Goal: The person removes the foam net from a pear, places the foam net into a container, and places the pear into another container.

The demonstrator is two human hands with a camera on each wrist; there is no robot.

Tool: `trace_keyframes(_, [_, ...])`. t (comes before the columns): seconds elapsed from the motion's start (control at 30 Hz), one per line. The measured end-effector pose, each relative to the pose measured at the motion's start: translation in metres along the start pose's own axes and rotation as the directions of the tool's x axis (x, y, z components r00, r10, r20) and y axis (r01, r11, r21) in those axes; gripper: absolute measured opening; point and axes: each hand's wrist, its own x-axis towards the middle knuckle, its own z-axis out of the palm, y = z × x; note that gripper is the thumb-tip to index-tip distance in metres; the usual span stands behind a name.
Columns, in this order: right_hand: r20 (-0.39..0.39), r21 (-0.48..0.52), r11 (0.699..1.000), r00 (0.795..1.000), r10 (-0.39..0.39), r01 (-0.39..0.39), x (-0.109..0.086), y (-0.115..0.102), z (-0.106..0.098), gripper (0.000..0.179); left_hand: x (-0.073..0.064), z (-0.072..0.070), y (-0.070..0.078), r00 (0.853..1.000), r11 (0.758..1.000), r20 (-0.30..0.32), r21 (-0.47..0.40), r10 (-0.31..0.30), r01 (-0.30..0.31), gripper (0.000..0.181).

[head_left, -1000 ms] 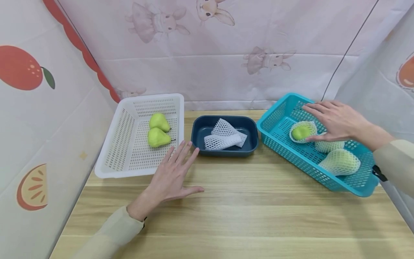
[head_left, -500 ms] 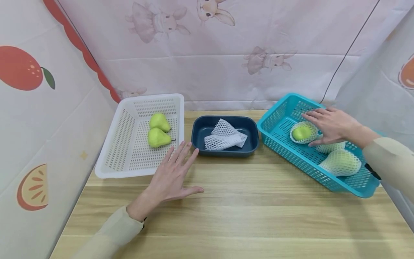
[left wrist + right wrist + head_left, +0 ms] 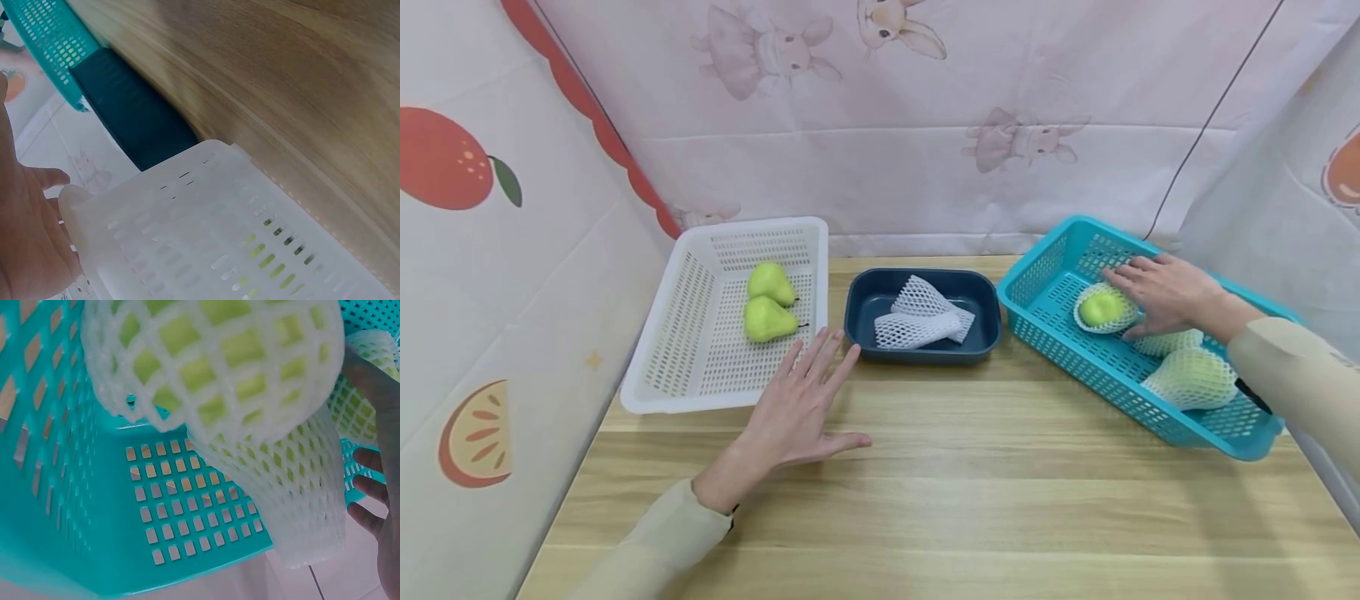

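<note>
My right hand [image 3: 1165,292] reaches into the turquoise basket [image 3: 1075,367], beside a pear in a white foam net [image 3: 1102,308]. Its thumb is close to the netted pear, and its fingers are spread and loosely bent in the right wrist view. Two more netted pears lie in the basket: one [image 3: 1168,343] partly beneath the hand, the other [image 3: 1195,379] nearer the front, filling much of the right wrist view [image 3: 212,362]. My left hand [image 3: 797,408] has its fingers spread, holding nothing, by the front right corner of the white basket [image 3: 700,403].
Two bare green pears [image 3: 770,321] lie in the white basket. Between the baskets stands a navy plastic tub [image 3: 925,356] with foam nets [image 3: 917,329] inside. A printed cloth wall [image 3: 910,192] rises behind the wooden table [image 3: 962,500].
My right hand has moved slightly left and lower, deeper into the turquoise basket around the netted pear. My left hand has stayed in place.
</note>
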Motion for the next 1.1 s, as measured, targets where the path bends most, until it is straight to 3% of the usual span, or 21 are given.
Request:
trace_keyframes(0.33, [-0.014, -0.010, 1.000, 1.000, -0.018, 0.018, 0.006, -0.003, 0.003, 0.107, -0.001, 0.000, -0.001, 1.000, 1.000, -0.006, -0.002, -0.003, 0.003, 0.121])
trace_keyframes(0.8, [-0.040, 0.053, 0.997, 0.998, -0.046, 0.048, 0.012, -0.015, 0.001, 0.095, -0.002, -0.002, -0.001, 1.000, 1.000, 0.009, -0.011, -0.015, 0.015, 0.122])
trace_keyframes(1.1, [-0.076, 0.021, 0.997, 0.994, -0.079, 0.080, 0.009, -0.016, -0.007, 0.093, -0.001, -0.003, -0.002, 1.000, 1.000, 0.004, -0.012, -0.011, 0.011, 0.121])
